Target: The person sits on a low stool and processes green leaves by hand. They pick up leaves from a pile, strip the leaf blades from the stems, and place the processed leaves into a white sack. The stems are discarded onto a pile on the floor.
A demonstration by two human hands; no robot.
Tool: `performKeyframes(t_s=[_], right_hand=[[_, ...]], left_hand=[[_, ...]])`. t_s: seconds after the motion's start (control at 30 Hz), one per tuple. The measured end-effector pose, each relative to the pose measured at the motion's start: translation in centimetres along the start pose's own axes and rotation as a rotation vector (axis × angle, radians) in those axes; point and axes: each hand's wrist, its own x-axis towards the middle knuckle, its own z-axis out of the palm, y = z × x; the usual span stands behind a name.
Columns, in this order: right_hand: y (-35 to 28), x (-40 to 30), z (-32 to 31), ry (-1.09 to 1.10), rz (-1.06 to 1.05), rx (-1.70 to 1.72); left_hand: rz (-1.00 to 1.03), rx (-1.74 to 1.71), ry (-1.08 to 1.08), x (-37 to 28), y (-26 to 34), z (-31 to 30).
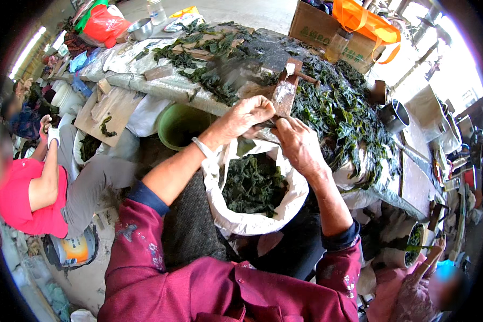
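Observation:
Both my hands meet at the near edge of a low table, over a white sack (261, 225) that holds dark green seaweed (251, 183). My left hand (251, 114), with a pale bracelet at its wrist, has its fingers curled on a small dark strip, seemingly seaweed. My right hand (298, 143) pinches the same dark piece close beside it. Just beyond my fingers, a rusty upright block with a bolt (285, 88) is fixed at the table edge. A heap of wet seaweed (330, 108) lies to the right of the block, and more seaweed is spread to its left.
A green bucket (181, 126) stands below the table edge on the left. A co-worker in red (36, 193) sits at far left, another person (410, 285) at lower right. A metal cup (394, 116), a jar (338, 45) and a cardboard box (314, 28) are on the table's right.

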Motion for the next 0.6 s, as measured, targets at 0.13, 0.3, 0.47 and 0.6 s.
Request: performKeyframes(t_s=[0.13,0.3,0.47,0.6], right_hand=[[1.4,-1.9,-0.8,0.027,0.002,-0.014],[2.1,-4.0,1.6,0.039,0.084,0.038],[0.0,-6.2,3.8,-0.369,0.524,0.88],[-1.7,-7.1,5.0,-0.492,0.771,1.803]], left_hand=[[-0.183,0.216,-0.159,-3.7,-0.9,-2.7],[-0.277,-0.091,-0.26,-6.4,-2.1,-2.9],[-0.076,-0.708,-0.032,-6.2,-3.6,-0.9],[-0.101,-0.577,0.022,-5.7,-4.0,0.1]])
